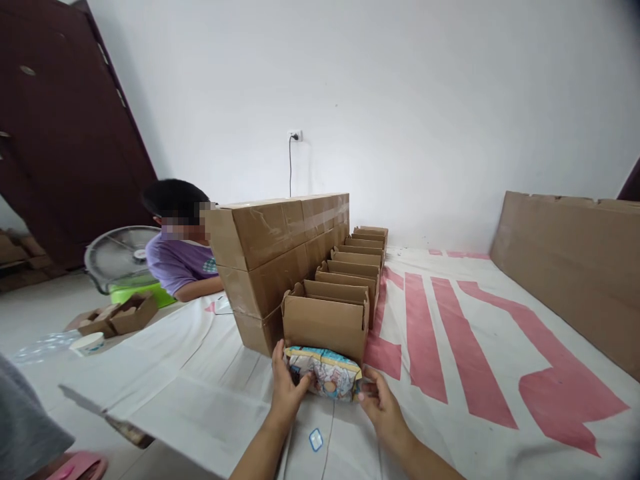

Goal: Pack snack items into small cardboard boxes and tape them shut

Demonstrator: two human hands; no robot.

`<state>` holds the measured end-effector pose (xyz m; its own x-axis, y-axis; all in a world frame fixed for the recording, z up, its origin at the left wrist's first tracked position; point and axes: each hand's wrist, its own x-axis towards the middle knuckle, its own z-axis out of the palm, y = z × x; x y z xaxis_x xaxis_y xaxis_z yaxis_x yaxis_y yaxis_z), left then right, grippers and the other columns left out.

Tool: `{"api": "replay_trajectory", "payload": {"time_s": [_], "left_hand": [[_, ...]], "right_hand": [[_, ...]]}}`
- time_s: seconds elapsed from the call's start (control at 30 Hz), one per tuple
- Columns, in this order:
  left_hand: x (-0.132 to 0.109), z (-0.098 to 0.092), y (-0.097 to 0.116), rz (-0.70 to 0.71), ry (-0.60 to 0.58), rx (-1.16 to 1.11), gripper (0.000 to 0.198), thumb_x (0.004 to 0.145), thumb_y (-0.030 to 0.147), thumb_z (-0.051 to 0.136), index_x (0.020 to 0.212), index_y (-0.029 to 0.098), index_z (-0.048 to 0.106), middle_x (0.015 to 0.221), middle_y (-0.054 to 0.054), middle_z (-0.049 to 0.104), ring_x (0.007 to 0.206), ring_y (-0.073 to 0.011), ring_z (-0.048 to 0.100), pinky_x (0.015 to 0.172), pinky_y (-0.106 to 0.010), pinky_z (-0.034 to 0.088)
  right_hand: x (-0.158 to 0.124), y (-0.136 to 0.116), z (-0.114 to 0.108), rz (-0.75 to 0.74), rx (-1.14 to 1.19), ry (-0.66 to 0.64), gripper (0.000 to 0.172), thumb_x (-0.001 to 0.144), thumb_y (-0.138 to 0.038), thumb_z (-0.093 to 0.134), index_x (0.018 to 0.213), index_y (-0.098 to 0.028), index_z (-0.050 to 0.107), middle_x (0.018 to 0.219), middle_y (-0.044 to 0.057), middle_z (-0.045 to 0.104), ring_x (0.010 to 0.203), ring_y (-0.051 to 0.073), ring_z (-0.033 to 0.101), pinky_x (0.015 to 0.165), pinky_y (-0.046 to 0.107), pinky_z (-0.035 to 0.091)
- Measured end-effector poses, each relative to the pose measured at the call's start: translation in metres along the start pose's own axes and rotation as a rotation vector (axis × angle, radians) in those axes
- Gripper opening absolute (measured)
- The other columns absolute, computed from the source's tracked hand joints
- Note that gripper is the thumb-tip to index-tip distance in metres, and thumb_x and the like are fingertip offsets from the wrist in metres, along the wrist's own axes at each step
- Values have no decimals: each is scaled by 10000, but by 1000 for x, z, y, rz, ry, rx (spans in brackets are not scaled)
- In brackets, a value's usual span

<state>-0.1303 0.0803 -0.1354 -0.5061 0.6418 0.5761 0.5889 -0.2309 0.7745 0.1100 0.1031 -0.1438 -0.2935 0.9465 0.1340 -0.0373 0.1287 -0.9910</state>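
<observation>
A colourful printed packet [327,375], blue, cream and white, lies on its side in front of the nearest open cardboard box [325,320]. At the packet's left end, my left hand [289,383] holds it with the thumb in front and the fingers behind. My right hand [379,400] grips the right end, its fingers curled against the wrapper. Behind the nearest box, several more open boxes [350,275] stand in a row running toward the wall. A small blue-edged label [316,440] lies on the cloth between my forearms.
Taped, closed cartons [270,287] form a stacked wall left of the row. Beyond them a person in a purple shirt [183,263] leans on the table edge. A large flat cardboard piece [565,267] stands at the right. White cloth with red shapes [480,353] covers the surface.
</observation>
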Motion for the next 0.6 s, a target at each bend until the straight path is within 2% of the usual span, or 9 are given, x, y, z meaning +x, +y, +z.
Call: {"api": "replay_trajectory", "payload": {"time_s": [0.07,0.13,0.23,0.3,0.43,0.5,0.6], "left_hand": [[-2,-5,4,-9,34,20,836,810,406,586,1498,177,169,1528,-166,261,1426,-325,275,1163,-532,241],[-3,-8,7,-42,87,46,811,832,455,574,1491,178,192,1507,-169,289,1403,-333,305,1152,-545,255],[-1,-8,7,-195,97,-2,789,858,544,513,1482,168,210,1486,-186,304,1352,-350,366,1115,-567,307],[0,-5,5,-271,80,-54,762,878,579,457,1478,171,222,1488,-184,305,1335,-348,384,1106,-568,322],[0,-1,2,-203,22,-58,681,909,562,410,1453,169,291,1474,-157,368,1354,-321,365,1150,-542,261],[-1,0,3,-171,-15,-39,674,904,553,432,1443,167,309,1472,-149,381,1380,-315,337,1168,-534,230],[-3,0,5,-164,-16,-38,656,905,542,435,1436,175,318,1470,-139,390,1399,-313,317,1175,-532,218]], "right_hand": [[15,-6,-9,127,84,89,600,713,-606,657,1147,-198,589,1019,116,678,902,276,654,756,404,537],[39,-14,-26,203,105,170,588,703,-620,649,1110,-200,591,989,104,672,842,252,658,703,374,539],[90,-24,-58,191,66,258,599,710,-553,668,1198,-229,543,1127,99,633,925,232,641,732,336,530],[126,-27,-75,207,30,297,675,696,-507,695,1274,-219,499,1184,122,606,945,238,638,731,330,527],[188,-28,-86,254,-21,273,900,667,-490,732,1417,-152,367,1334,223,510,883,261,675,699,354,534],[212,-28,-85,254,-37,241,1002,653,-495,743,1471,-148,281,1465,257,372,983,295,663,742,376,537],[244,-28,-86,226,-58,186,1025,639,-472,748,1495,-219,245,1562,205,256,1242,332,525,852,409,515]]}}
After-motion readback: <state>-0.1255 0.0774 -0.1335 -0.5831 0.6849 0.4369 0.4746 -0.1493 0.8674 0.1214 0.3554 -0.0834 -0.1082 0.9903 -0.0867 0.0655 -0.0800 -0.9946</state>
